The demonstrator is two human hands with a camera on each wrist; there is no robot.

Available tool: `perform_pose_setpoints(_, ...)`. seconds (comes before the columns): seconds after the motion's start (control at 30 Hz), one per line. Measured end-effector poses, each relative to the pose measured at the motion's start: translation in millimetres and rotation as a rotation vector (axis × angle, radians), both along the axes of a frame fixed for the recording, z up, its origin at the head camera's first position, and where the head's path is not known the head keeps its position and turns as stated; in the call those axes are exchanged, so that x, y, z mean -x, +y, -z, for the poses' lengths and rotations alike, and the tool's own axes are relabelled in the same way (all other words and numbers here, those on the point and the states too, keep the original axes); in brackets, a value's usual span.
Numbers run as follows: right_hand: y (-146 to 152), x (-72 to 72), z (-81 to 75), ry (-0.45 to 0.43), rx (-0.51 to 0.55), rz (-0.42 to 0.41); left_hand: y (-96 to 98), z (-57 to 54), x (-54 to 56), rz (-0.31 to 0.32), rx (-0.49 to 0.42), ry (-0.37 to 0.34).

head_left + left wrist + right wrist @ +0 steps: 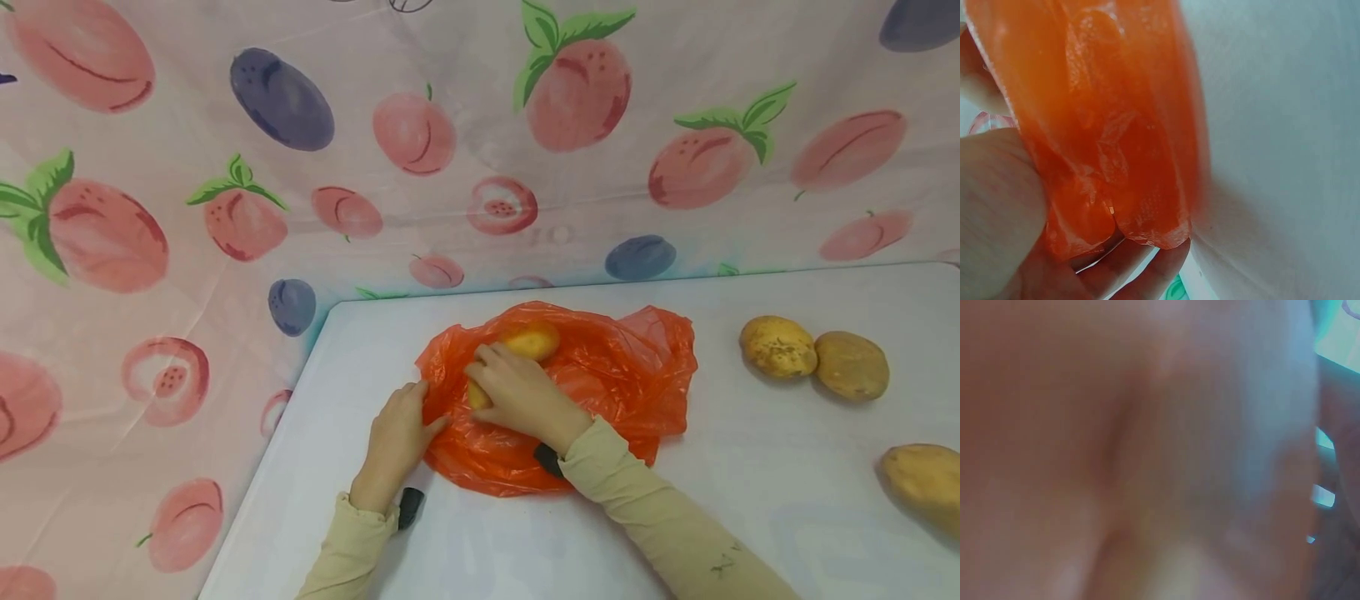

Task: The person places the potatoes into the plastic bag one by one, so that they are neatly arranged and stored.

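An orange-red plastic bag [645, 392] lies spread on the white table, its mouth opened toward me. My left hand [396, 437] grips the bag's left edge; in the left wrist view the thin plastic [1122, 125] runs between thumb and fingers. Over the bag, my right hand [525, 398] holds a yellow potato [477, 395], mostly hidden under the fingers. Another potato [534, 339] lies in the bag just beyond that hand. The right wrist view is blurred and filled by skin-toned shapes, so the grasp cannot be made out there.
Two potatoes touch each other at the right, one yellow [778, 347] and one browner [852, 366]. A third potato [926, 485] sits nearer, at the right frame edge. A fruit-print curtain [450, 200] hangs behind and left of the white table [750, 500].
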State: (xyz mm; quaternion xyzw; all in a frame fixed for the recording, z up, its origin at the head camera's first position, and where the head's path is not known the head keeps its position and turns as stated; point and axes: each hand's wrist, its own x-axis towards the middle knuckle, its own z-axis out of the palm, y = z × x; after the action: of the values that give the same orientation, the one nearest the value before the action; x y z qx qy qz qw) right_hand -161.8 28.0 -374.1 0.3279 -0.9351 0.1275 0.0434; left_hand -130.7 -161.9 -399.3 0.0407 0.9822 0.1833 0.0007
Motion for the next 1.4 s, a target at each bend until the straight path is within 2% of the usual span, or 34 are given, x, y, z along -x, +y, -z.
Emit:
perform_pose_setpoints(0.4,-7.9,2.4,6.9,0.012,-0.046,0.020,0.1,0.2,0.0,0.004,0.005,0.004)
perform_pose_setpoints(0.83,1.5,-4.7,8.6,0.057,0.021,-0.030,-0.4,1.3,1.0,0.002,-0.006,0.002)
perform_pose_setpoints(1.23,16.5,-11.1,2.4,0.069,-0.006,-0.006,-1.2,1.7,1.2,-0.010,-0.023,-0.025)
perform_pose_setpoints(1.4,24.9,-14.2,-0.5,0.040,0.009,0.007,-0.6,1.8,1.9,-0.011,-0.032,-0.035)
